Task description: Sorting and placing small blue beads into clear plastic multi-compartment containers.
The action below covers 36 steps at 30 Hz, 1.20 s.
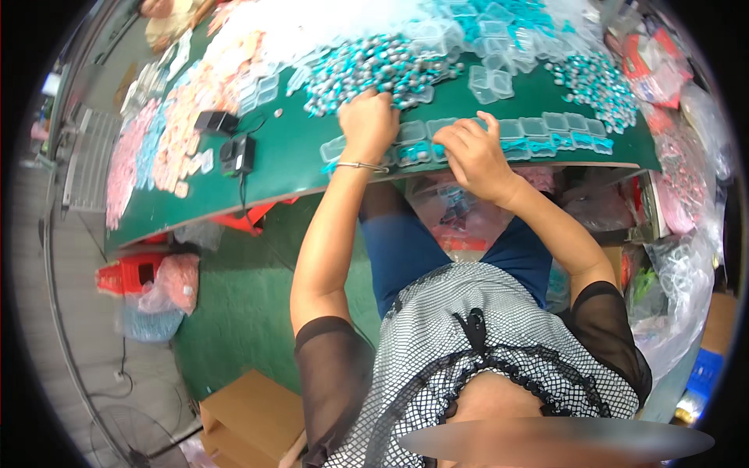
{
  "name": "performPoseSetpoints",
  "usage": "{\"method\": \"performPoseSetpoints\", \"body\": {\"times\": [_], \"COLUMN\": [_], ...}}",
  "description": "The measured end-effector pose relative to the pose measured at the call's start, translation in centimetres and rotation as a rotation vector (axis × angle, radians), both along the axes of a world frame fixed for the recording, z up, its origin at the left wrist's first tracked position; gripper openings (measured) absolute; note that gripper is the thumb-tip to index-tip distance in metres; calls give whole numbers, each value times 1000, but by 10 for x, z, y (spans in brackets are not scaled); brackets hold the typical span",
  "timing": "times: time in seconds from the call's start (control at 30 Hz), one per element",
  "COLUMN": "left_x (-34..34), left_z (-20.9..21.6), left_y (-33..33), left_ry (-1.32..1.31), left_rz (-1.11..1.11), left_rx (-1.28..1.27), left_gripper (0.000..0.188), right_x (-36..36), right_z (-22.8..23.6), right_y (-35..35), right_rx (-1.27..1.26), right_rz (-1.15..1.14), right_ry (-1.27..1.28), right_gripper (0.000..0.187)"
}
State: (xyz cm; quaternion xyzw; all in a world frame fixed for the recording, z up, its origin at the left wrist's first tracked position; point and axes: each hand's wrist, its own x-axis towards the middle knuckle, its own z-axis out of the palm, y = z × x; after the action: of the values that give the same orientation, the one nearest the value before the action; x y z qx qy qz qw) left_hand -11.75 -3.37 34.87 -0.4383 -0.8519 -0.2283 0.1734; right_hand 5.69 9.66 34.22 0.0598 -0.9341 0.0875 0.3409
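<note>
My left hand (pixel 368 123) is at the near edge of a pile of small grey-and-teal pieces (pixel 343 72). Its fingers are curled in; what they hold, if anything, is hidden. To its right, my right hand (pixel 477 156) hovers over a row of small clear plastic boxes (pixel 538 129). Its fingers are bent but apart, with the fingertips close to one box and nothing visible between them. The boxes stand with lids raised along the table's front edge, and teal pieces (pixel 513 146) lie in their near halves.
The green table (pixel 289 168) also bears loose clear boxes (pixel 490 83), a second grey-and-teal pile (pixel 597 86) at right, peach and pink pieces (pixel 183 129) at left, and two black devices (pixel 237 154) with a cable. A cardboard box (pixel 253 413) stands on the floor.
</note>
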Motion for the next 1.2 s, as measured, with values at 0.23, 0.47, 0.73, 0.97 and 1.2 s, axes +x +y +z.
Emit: {"method": "performPoseSetpoints", "body": {"times": [0.23,0.47,0.73,0.97,1.2], "left_x": [-12,-4,9,32,69], "left_z": [-14,13,17,13,-4], "left_y": [-3,-5,-27,-28,-19], "left_ry": [87,-341,-1061,-1332,-547], "left_rz": [120,69,-267,-301,-349], "left_rx": [-154,14,466,648,375], "left_gripper": [12,17,19,17,15], "right_x": [24,53,44,36,21], "right_z": [7,-3,-9,8,4], "right_y": [75,234,254,177,56], "right_rx": [-171,-75,159,-498,-461], "right_rz": [-89,-674,-727,-259,111], "right_ry": [-63,-96,-361,-143,-166], "right_gripper": [12,14,15,13,9]}}
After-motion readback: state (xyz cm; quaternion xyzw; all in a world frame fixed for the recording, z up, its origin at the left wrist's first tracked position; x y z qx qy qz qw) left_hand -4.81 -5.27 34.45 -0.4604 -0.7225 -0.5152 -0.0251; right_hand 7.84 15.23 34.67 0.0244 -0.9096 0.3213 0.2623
